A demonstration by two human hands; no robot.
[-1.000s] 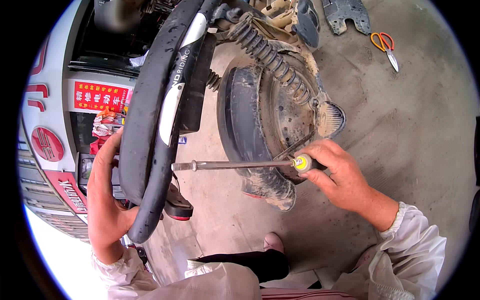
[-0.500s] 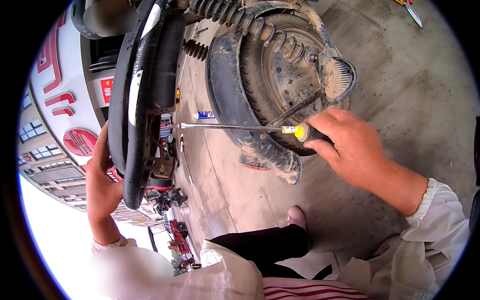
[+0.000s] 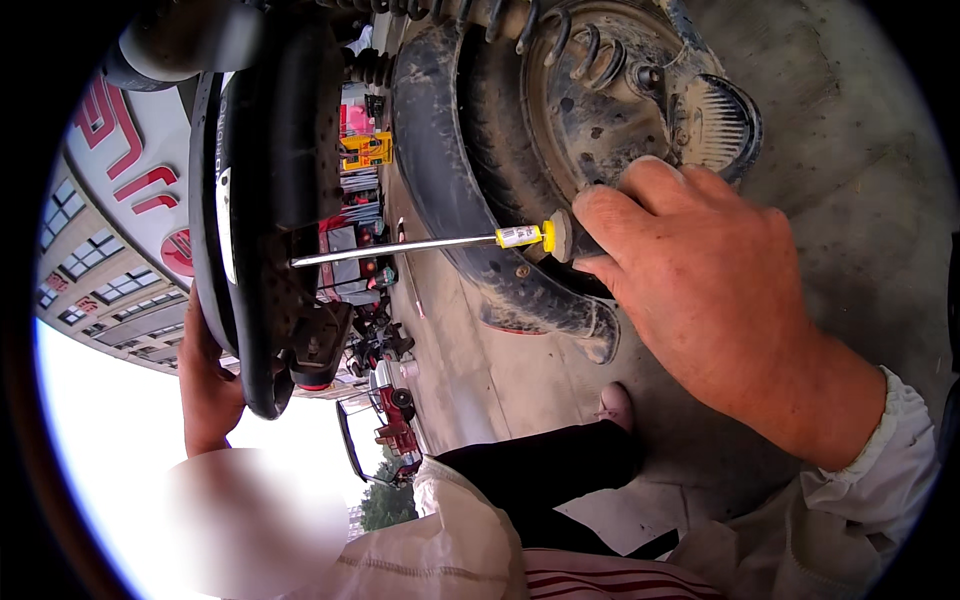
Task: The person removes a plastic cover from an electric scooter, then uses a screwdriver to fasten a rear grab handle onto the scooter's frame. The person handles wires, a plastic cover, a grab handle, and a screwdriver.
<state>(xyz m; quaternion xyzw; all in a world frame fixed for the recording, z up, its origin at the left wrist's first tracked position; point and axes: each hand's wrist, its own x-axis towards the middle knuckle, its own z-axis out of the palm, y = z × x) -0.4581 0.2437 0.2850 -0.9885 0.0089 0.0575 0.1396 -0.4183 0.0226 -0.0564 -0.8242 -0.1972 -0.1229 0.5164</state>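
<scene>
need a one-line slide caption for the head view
Left hand holding a black seat, right hand pointing a screwdriver at its underside.

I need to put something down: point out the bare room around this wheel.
Bare ground lies right of the ribbed footrest, and between the mudguard and the black trouser leg. It is crowded between seat and mudguard, where the screwdriver crosses, and around the right hand.
</scene>
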